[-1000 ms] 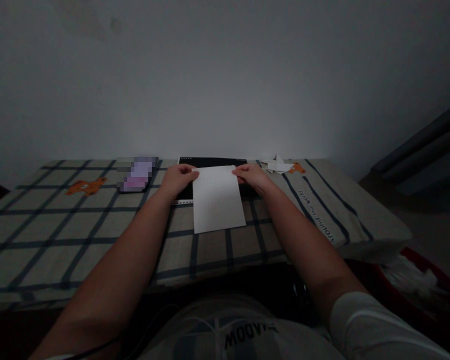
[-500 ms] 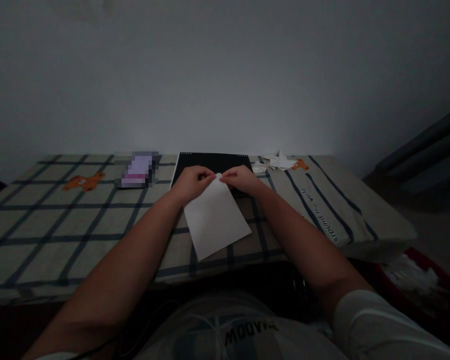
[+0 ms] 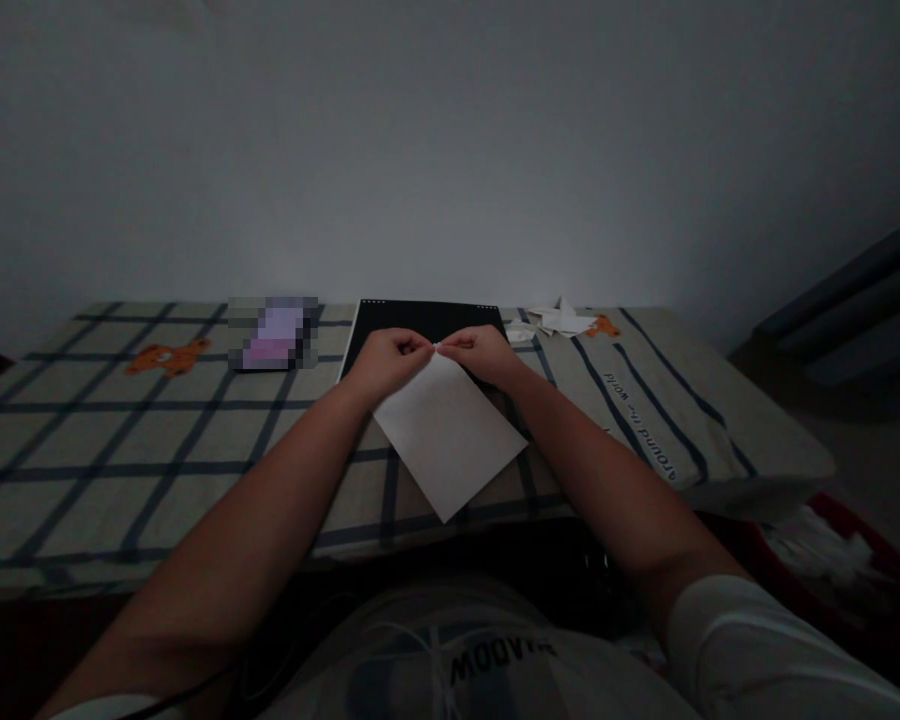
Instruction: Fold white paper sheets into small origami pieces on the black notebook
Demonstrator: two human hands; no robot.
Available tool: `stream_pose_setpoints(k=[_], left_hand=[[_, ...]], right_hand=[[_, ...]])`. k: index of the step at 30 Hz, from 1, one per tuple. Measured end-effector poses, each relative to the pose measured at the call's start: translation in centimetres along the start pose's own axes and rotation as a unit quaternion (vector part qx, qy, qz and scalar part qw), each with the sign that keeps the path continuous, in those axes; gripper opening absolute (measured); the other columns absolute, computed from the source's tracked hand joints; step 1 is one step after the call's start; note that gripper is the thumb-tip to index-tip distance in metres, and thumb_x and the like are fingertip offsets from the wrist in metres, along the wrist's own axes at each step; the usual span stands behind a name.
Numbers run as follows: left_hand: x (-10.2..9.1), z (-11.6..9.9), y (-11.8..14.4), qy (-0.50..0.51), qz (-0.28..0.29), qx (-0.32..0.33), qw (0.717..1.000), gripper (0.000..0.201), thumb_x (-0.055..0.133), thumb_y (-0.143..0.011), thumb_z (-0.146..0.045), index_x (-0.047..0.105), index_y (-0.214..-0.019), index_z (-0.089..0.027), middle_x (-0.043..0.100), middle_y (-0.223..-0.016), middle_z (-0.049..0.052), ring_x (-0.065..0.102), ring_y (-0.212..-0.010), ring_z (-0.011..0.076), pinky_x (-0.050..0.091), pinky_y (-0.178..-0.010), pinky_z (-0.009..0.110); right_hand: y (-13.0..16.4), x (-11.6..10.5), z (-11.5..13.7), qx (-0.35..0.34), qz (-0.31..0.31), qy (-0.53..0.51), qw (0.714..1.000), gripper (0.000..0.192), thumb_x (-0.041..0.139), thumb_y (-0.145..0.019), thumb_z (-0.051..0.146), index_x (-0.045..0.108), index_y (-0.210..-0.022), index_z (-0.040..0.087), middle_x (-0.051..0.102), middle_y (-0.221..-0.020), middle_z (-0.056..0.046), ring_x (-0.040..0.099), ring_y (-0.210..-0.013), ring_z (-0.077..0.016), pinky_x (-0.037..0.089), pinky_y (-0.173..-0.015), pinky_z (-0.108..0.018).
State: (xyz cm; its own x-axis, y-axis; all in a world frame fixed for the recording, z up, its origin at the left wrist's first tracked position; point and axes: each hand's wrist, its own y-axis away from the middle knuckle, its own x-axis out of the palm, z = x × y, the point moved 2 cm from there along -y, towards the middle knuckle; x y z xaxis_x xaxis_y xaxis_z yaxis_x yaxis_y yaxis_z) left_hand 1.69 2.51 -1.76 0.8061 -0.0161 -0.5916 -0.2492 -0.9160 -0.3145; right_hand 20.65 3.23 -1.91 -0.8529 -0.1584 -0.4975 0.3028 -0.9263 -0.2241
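A white sheet of paper (image 3: 450, 435) hangs or lies with one corner toward me, over the front part of the checked cloth. My left hand (image 3: 397, 360) pinches its far corner from the left. From the right, my right hand (image 3: 480, 352) pinches the same corner, the fingertips of both hands nearly meeting. A small bit of the corner shows between the fingertips; the rest of it is hidden. Behind the hands is a black notebook or pad (image 3: 420, 318) with small holes along its far edge, partly covered by the hands and paper.
The table has a checked cloth (image 3: 217, 430) with printed bears. A phone (image 3: 274, 335), blurred out, lies at the left. Folded white paper pieces (image 3: 562, 318) and a crumpled scrap (image 3: 520, 331) sit right of the notebook. A red container (image 3: 862, 540) with white scraps stands below right.
The sheet has turned, so its near corner has swung right and now points toward me. Both hands have kept nearly the same place, fingertips now closer together.
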Motion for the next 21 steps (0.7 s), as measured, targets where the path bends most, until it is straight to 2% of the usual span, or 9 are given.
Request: stream_pose_setpoints(k=[7,13,17,21], left_hand=[[-0.14,-0.31,-0.12,-0.023,-0.027,0.033,0.999,0.023,0.064,-0.077,-0.035,0.078,-0.081,-0.017,0.070,-0.075,0.005,0.058,-0.067,0.0165,0.042,-0.061,0.029],[-0.17,-0.65,0.01,-0.061,-0.041,0.086,0.994,0.015,0.064,-0.076,-0.028,0.075,-0.079,-0.018,0.068,-0.075,0.003,0.056,-0.067,0.0154,0.043,-0.063,0.029],[-0.09,-0.94,0.05,-0.041,-0.059,0.121,0.990,0.013,0.062,-0.078,-0.026,0.073,-0.076,-0.018,0.068,-0.076,0.003,0.058,-0.069,0.0156,0.043,-0.065,0.029],[0.20,-0.81,-0.07,-0.004,-0.089,0.121,0.989,0.014,0.062,-0.080,-0.026,0.072,-0.075,-0.019,0.069,-0.078,0.003,0.061,-0.073,0.0163,0.044,-0.066,0.030]], right_hand=[[0.21,0.17,0.57,-0.032,0.009,0.055,0.998,0.018,0.067,-0.087,0.023,0.082,-0.091,0.016,0.079,-0.088,-0.007,0.071,-0.083,-0.0181,0.050,-0.074,-0.028],[0.15,0.38,0.48,-0.039,0.015,0.065,0.997,0.017,0.067,-0.088,0.024,0.082,-0.089,0.016,0.079,-0.086,-0.006,0.070,-0.079,-0.0173,0.050,-0.073,-0.028],[0.05,0.38,0.43,-0.047,0.001,0.055,0.997,0.017,0.067,-0.087,0.025,0.082,-0.089,0.017,0.079,-0.087,-0.006,0.070,-0.081,-0.0178,0.050,-0.073,-0.028],[-0.10,0.28,0.34,-0.044,-0.005,0.035,0.998,0.020,0.067,-0.087,0.028,0.082,-0.090,0.015,0.079,-0.089,-0.007,0.070,-0.083,-0.0188,0.052,-0.076,-0.029]])
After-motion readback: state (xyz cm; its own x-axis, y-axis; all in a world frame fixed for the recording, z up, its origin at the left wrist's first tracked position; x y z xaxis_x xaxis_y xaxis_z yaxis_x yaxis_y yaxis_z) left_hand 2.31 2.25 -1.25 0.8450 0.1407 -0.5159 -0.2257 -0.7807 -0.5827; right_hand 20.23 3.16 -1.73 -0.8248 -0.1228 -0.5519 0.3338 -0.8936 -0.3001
